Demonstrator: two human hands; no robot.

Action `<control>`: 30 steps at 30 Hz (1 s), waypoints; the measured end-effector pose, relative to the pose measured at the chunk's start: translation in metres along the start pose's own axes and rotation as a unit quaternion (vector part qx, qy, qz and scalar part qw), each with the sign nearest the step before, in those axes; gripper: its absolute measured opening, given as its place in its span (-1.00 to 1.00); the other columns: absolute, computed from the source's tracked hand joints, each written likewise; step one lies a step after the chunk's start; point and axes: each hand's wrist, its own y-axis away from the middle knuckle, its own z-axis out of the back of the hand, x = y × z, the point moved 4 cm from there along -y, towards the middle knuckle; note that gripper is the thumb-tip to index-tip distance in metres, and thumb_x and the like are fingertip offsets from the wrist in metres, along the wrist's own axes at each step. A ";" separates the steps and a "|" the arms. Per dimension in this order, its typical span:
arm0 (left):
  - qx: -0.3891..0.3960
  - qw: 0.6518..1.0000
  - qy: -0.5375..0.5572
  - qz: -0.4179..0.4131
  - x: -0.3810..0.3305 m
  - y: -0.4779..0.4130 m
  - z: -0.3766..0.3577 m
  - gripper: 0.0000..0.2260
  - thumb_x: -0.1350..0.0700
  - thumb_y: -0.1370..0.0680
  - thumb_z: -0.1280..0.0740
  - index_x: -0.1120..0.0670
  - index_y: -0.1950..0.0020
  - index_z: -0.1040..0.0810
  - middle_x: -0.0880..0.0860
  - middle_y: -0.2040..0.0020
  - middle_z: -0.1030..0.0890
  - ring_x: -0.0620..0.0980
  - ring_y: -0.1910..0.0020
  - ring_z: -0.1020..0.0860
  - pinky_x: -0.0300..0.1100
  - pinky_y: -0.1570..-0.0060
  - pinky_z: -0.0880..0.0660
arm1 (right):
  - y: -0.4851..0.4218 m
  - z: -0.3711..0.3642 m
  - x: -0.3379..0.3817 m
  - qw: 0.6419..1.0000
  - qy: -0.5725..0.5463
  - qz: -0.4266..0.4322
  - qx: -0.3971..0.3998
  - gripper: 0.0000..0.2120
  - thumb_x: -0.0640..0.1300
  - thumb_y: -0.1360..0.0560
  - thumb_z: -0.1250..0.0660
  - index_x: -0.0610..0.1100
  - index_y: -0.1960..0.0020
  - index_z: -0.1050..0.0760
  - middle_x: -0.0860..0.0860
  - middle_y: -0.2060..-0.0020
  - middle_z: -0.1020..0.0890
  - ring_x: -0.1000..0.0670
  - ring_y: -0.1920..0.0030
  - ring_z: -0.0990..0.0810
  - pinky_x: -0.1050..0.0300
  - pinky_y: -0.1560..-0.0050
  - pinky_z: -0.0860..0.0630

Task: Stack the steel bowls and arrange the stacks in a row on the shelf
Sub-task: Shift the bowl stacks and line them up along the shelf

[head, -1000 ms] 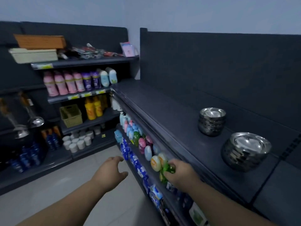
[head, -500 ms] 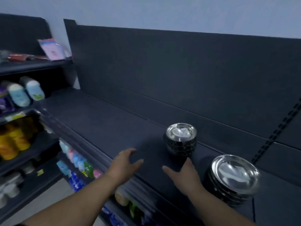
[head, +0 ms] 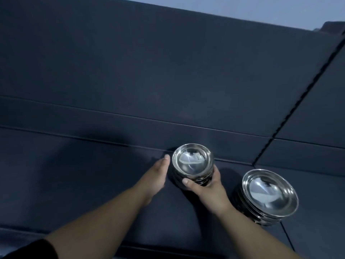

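A stack of small steel bowls (head: 192,161) stands on the dark shelf (head: 84,180), near its back panel. My right hand (head: 205,186) grips this stack from the front, thumb on the left of its side and fingers curled round the right. My left hand (head: 156,174) reaches in with straight fingers, its fingertips at the stack's left side; contact is hard to judge. A second stack of wider steel bowls (head: 268,195) stands to the right, apart from both hands.
The dark back panel (head: 149,71) rises right behind the stacks. A slotted upright (head: 298,101) runs diagonally at the right and a seam divides the shelf there. The shelf's front edge (head: 112,247) lies near my forearms.
The view has swung from the side shelves of bottles onto this shelf. Both hands moved forward to the small stack, and my right hand has taken hold of it.
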 end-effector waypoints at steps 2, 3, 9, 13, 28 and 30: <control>0.039 0.998 0.055 0.018 0.001 -0.005 -0.009 -0.50 -0.33 -0.57 -0.01 -0.18 -0.45 -0.28 -0.13 -0.31 -0.44 -0.01 -0.31 -0.47 -0.02 -0.33 -0.41 | -0.002 -0.002 -0.003 1.000 -0.030 -0.011 0.001 0.11 0.08 -0.11 -0.66 0.07 -0.50 -0.12 0.20 -0.17 -0.57 0.16 -0.19 -0.55 0.12 -0.31 -0.45; 0.048 0.996 0.066 0.020 0.003 -0.008 -0.013 -0.52 -0.32 -0.57 -0.02 -0.19 -0.43 -0.30 -0.12 -0.30 -0.48 -0.02 -0.27 -0.50 -0.03 -0.31 -0.43 | -0.002 -0.002 -0.003 0.999 -0.042 -0.011 0.004 0.07 0.05 -0.13 -0.67 0.06 -0.49 -0.15 0.22 -0.14 -0.57 0.20 -0.16 -0.55 0.14 -0.28 -0.46; 0.039 0.996 0.077 0.010 0.013 -0.004 -0.014 -0.57 -0.30 -0.57 -0.09 -0.16 -0.36 -0.40 -0.10 -0.26 -0.57 -0.05 -0.21 -0.56 -0.07 -0.23 -0.50 | 0.011 -0.006 -0.002 0.997 -0.072 0.009 0.002 -0.14 -0.11 -0.26 -0.62 0.03 -0.43 -0.24 0.27 -0.06 -0.58 0.27 -0.10 -0.56 0.24 -0.18 -0.47; 0.018 0.998 0.066 -0.010 0.012 0.025 -0.014 -0.59 -0.36 -0.54 -0.07 -0.22 -0.24 -0.49 -0.13 -0.19 -0.62 -0.09 -0.17 -0.59 -0.11 -0.17 -0.53 | 0.034 -0.003 -0.001 0.995 -0.093 0.025 0.017 -0.15 -0.10 -0.27 -0.62 0.06 -0.43 -0.26 0.32 -0.01 -0.59 0.32 -0.07 -0.57 0.29 -0.16 -0.48; -0.068 0.994 -0.018 -0.084 0.016 0.229 -0.182 -0.62 -0.24 -0.60 -0.06 -0.08 -0.21 -0.51 -0.05 -0.09 -0.64 -0.07 -0.02 -0.62 -0.17 0.12 -0.54 | 0.229 0.164 -0.061 0.990 -0.119 0.067 0.039 -0.28 -0.05 -0.33 -0.58 0.14 -0.32 -0.22 0.40 0.01 -0.47 0.55 0.14 -0.47 0.60 0.18 -0.41; -0.018 0.998 -0.011 -0.065 0.023 0.246 -0.234 -0.61 -0.26 -0.58 -0.10 -0.10 -0.26 -0.47 -0.03 -0.14 -0.62 -0.01 -0.07 -0.62 -0.11 0.06 -0.58 | 0.256 0.210 -0.084 0.991 -0.119 0.056 0.017 -0.33 -0.09 -0.34 -0.57 0.12 -0.28 -0.25 0.37 0.03 -0.49 0.55 0.18 -0.49 0.59 0.21 -0.42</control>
